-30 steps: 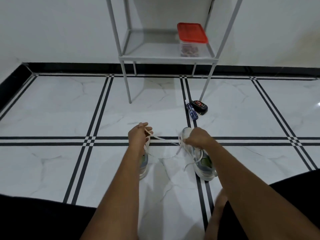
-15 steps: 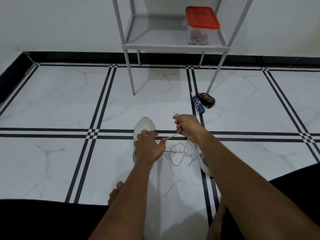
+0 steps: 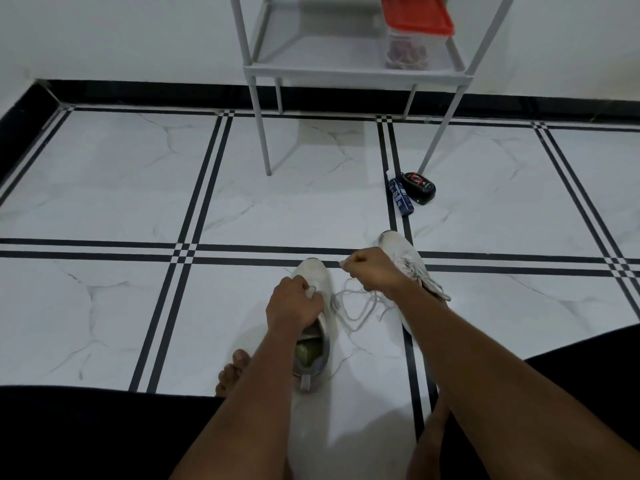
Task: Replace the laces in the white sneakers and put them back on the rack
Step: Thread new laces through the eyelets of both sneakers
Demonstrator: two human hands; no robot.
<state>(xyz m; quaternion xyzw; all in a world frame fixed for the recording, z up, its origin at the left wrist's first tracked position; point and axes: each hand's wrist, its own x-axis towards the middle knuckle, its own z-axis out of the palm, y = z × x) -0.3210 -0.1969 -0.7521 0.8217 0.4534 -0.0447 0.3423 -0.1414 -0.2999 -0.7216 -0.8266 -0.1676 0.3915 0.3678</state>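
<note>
Left hand (image 3: pixel 294 303) was curled on the lace area of the nearer white low-top sneaker (image 3: pixel 313 323), gripping it on the white marble-look floor tiles (image 3: pixel 104 188); right hand (image 3: pixel 369 270) was fisted, pinching one end of the loose white shoelace (image 3: pixel 353 306), which looped slack between the two shoes. The second white sneaker (image 3: pixel 403 251) lay just right of it, partly under the right forearm. The grey metal wire rack (image 3: pixel 346 69) stood well beyond, holding a clear plastic box with red lid (image 3: pixel 414 26); a blue tube (image 3: pixel 401 197) and a black tin (image 3: pixel 419 188) lay touching by its front right leg.
</note>
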